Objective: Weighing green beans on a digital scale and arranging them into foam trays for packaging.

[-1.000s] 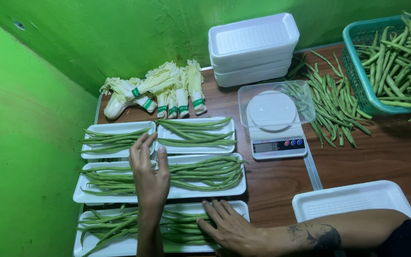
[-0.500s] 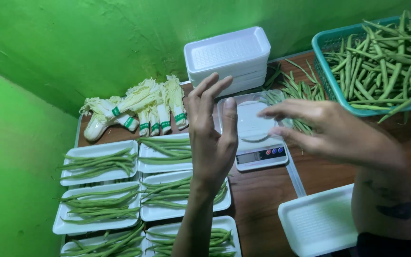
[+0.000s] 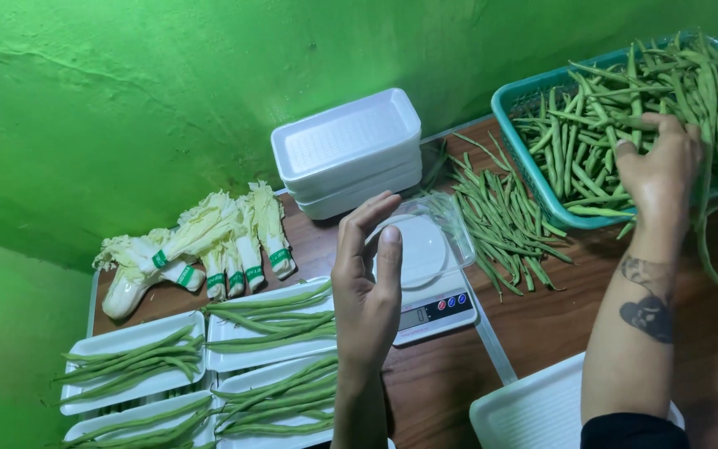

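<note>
my right hand is in the teal plastic basket at the table's far right, fingers curled around a few of the green beans heaped inside, while my left hand hangs empty with fingers loosely spread above the white digital scale. a loose pile of beans lies between scale and basket, a stack of white foam trays stands against the green wall, and filled foam trays sit lower left. cabbages with green band labels lie behind them.
</note>
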